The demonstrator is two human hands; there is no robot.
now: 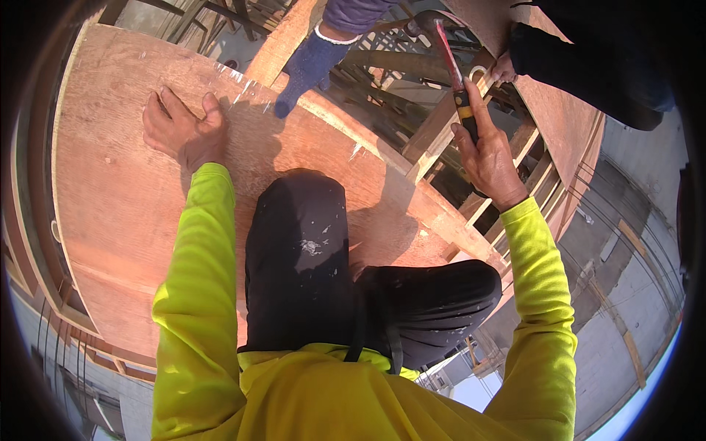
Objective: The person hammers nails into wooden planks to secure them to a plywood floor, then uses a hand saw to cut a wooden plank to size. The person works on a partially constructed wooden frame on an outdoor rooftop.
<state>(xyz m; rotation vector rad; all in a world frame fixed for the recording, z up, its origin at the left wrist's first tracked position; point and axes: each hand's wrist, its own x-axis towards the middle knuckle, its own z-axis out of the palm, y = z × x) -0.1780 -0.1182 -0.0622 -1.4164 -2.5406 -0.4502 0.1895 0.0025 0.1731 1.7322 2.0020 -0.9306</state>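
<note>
My left hand (187, 131) rests on a reddish plywood sheet (118, 198), fingers apart and slightly bent, holding nothing. At the right, my right hand (487, 158) is wrapped round the black and yellow grip of a hammer (448, 59). The hammer is raised over the open timber frame, its red shaft slanting up to a dark head at the top. Between my hands, another person's blue-gloved hand (309, 70) reaches down to the sheet's far edge, beside a light wooden beam (283, 44). Whether that glove touches the sheet I cannot tell.
I kneel on the sheet, one dark-trousered knee (298, 220) forward. Beyond its edge, gaps open between timber joists (434, 140). Another person's dark-trousered leg (581, 73) is at the upper right, near a second plywood panel (548, 125). Concrete surfaces and rods lie lower, at the right.
</note>
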